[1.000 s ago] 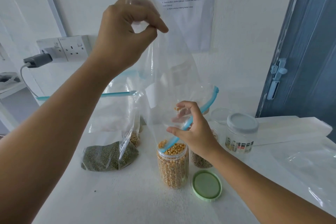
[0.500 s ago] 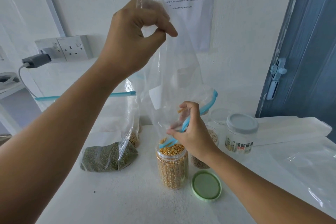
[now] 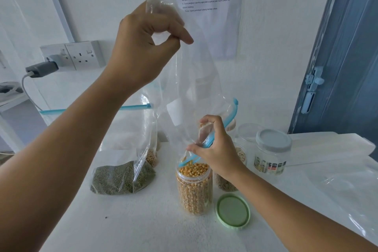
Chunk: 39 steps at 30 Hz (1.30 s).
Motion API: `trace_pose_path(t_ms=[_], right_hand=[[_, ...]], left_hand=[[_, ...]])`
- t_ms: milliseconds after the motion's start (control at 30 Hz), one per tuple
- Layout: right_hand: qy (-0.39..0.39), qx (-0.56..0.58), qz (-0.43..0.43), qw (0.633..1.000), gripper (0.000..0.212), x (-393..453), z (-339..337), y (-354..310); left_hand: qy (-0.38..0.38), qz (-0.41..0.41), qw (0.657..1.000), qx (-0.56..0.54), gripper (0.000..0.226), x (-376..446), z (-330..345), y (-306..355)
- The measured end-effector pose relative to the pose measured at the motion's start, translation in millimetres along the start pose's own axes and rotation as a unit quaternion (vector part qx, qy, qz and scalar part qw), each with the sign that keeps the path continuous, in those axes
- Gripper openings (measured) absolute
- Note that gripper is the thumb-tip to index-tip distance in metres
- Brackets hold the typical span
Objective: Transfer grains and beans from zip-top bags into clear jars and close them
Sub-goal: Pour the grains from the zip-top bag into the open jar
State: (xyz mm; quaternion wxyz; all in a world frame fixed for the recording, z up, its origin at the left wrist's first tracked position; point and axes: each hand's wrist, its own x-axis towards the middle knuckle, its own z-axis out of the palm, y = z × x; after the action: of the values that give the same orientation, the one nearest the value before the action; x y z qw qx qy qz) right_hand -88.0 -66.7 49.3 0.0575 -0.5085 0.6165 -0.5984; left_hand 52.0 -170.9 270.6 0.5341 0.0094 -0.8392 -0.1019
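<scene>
Open jar [image 3: 194,188] brimful of yellow kernels; upended empty bag [image 3: 190,80] above, pinched by left grip [image 3: 147,47] high, right grip [image 3: 214,149] at its blue zip.

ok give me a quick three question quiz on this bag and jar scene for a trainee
1. True or false: the green lid is screwed onto the jar of yellow kernels.
2. Which hand holds the upturned clear bag by its top end: A. left hand, B. right hand?
3. Fill in: the bag standing left of the open jar holds dark ____ beans.

Key
1. False: it lies on the table beside the jar, which is open.
2. A: the right hand pinches the blue zip edge just over the jar mouth.
3. green
</scene>
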Motion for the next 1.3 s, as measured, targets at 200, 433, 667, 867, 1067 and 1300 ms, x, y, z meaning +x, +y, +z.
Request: trace_pose_path(t_ms=[200,433,667,867,1067,1300], right_hand=[[-0.004,0.038,-0.005,0.999,0.072,8,-6,-5],[0.005,0.033,-0.014,0.999,0.06,5,-7,2],[-0.027,0.069,-0.01,0.997,0.044,1,-7,5],[-0.028,0.052,-0.007,0.998,0.039,1,-6,5],[-0.055,0.053,0.006,0.997,0.041,1,-5,7],[-0.054,0.046,0.017,0.997,0.021,2,-5,4]], left_hand=[[0.027,-0.005,1.0,0.002,0.027,6,-8,-1],[0.027,-0.006,1.0,-0.003,0.027,2,-8,-1],[0.043,-0.024,0.999,-0.007,0.031,3,-9,-4],[0.039,-0.034,0.998,-0.019,0.03,-1,-6,-4],[0.036,-0.029,0.999,-0.026,0.031,-4,-6,-4],[0.007,-0.026,0.999,-0.02,0.028,-9,-8,-5]])
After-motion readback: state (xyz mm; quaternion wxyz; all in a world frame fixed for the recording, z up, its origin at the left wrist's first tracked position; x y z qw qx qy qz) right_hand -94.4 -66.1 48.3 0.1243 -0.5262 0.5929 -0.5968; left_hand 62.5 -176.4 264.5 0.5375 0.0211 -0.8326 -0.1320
